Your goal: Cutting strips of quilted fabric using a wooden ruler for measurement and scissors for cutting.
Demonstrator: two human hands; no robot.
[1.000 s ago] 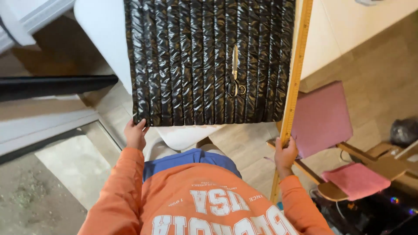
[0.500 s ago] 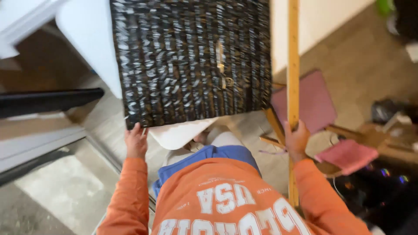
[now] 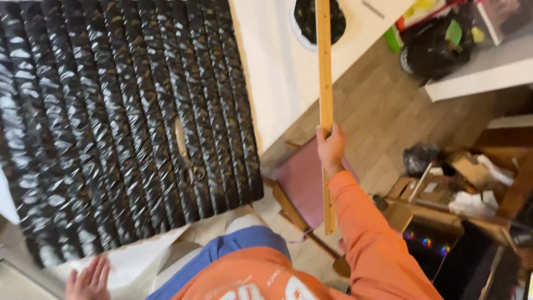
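A shiny black quilted fabric piece [image 3: 116,122] lies spread over a white table [image 3: 277,72]. Scissors [image 3: 186,155] rest on the fabric near its middle. My right hand [image 3: 331,149] grips a long wooden ruler [image 3: 324,83], holding it upright beside the table's right edge, apart from the fabric. My left hand [image 3: 89,280] lies flat with fingers spread on white paper [image 3: 139,261] just below the fabric's near edge. I wear an orange sweatshirt.
A wooden chair with a pink cushion [image 3: 300,183] stands under the ruler. Cardboard boxes and clutter [image 3: 461,178] sit on the wood floor at right. A black bag [image 3: 438,47] lies beside a white shelf [image 3: 483,72].
The view has closed in on the table. My right hand has raised the ruler higher along the table's right edge. My left hand has dropped lower, off the fabric's corner.
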